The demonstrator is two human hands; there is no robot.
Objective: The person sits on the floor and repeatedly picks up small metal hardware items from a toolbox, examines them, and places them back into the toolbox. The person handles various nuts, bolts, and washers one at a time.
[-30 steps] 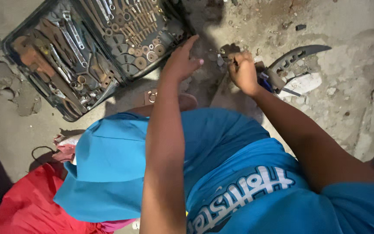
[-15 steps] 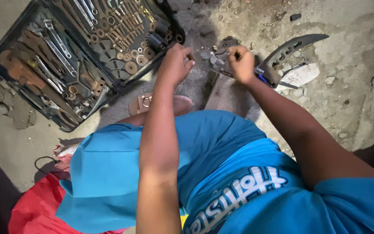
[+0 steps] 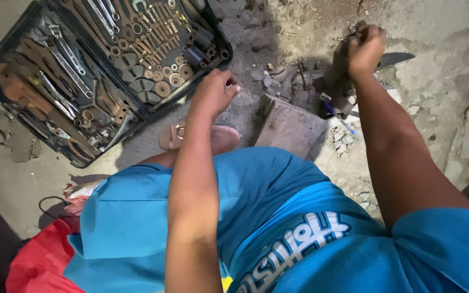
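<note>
A rough grey concrete floor (image 3: 451,108) fills the view, cracked and strewn with rubble, seen from above a person in blue clothing crouched over it. The room beyond the floor is not visible.

One open black toolbox (image 3: 6,108) lies on the floor at upper left. It is crowded with rusty spanners, sockets and washers, too many and too tangled to count.

One red cloth (image 3: 33,266) lies bunched at lower left.

One flat wooden block (image 3: 289,127) rests on the floor between the two arms, just ahead of the person's knees.

One sandal (image 3: 172,135) sits on a foot, near the toolbox's lower edge.

One dark curved blade (image 3: 394,58) lies just behind the right hand.

The right hand (image 3: 366,48), at upper right, is closed in a fist around a small metal part (image 3: 351,33); the part is too small to identify.

The left hand (image 3: 215,92) hovers just beside the toolbox's right corner, fingers curled inward. I cannot tell whether it holds anything.

One small blue-handled tool (image 3: 335,115) lies among the rubble beside the block.
</note>
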